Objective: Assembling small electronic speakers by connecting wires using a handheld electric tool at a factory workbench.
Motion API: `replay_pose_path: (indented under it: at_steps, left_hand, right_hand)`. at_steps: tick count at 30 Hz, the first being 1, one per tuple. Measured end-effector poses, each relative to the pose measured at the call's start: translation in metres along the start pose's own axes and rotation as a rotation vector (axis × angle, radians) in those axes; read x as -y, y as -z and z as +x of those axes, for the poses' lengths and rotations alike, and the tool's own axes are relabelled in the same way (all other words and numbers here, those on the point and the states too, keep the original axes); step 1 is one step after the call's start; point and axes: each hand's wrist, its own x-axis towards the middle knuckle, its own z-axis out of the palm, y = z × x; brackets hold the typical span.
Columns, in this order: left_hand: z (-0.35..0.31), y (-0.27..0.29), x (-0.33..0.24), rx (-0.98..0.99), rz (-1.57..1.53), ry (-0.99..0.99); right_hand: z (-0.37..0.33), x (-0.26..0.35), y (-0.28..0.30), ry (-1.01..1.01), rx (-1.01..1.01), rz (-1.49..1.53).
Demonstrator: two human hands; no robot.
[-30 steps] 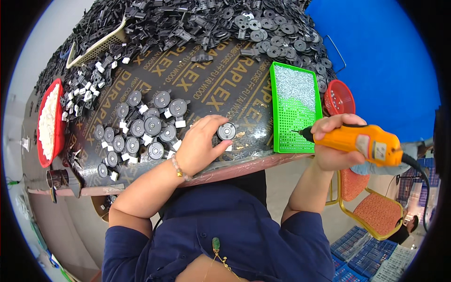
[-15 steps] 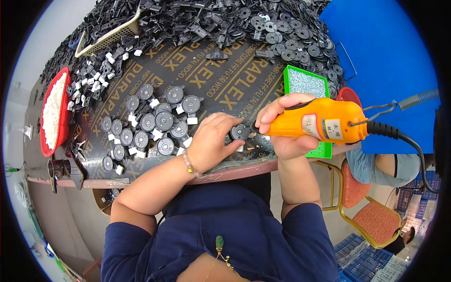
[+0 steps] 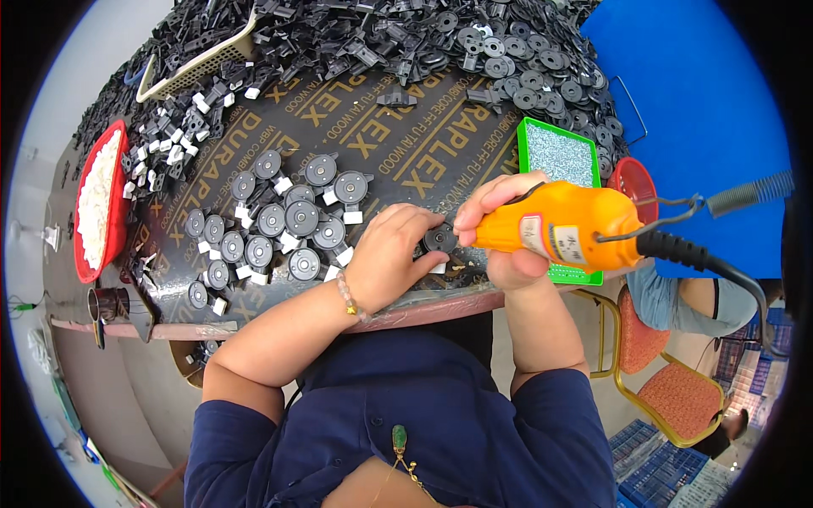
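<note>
My left hand (image 3: 389, 258) lies low on the dark table, its fingers and thumb closed around a round black plastic part (image 3: 439, 239). A bit of white shows at that part's lower edge. My right hand (image 3: 517, 273) grips an orange electric screwdriver (image 3: 584, 224) with a black cord at its rear. The tool's front end points at the right side of the black part; its tip is hidden by my fingers, so contact cannot be made out. Left of my left hand lies a cluster of similar round black parts (image 3: 301, 218) with white blocks attached.
A green tray (image 3: 522, 152) of small silvery pieces and a red bowl (image 3: 650, 182) stand at right. Loose black parts (image 3: 373, 42) heap at the back. A red basin (image 3: 120, 207) of white pieces stands left. A coiled spring (image 3: 749, 193) links to the screwdriver.
The screwdriver's rear end has swung slightly left, and my right-hand fingers have shifted around it. My left hand stays on the same black part. The whole view has shifted a little.
</note>
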Motion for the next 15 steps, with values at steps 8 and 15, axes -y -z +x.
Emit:
replay_pose_path:
  at_steps: [8, 15]
  left_hand:
    - [-0.002, -0.003, 0.002, 0.004, 0.026, -0.007]
    - [-0.003, -0.005, 0.0, -0.014, 0.024, -0.012]
  right_hand:
    - [0.003, 0.009, 0.022, 0.05, -0.03, 0.204]
    - [-0.012, 0.049, 0.091, 0.179, -0.322, -0.398]
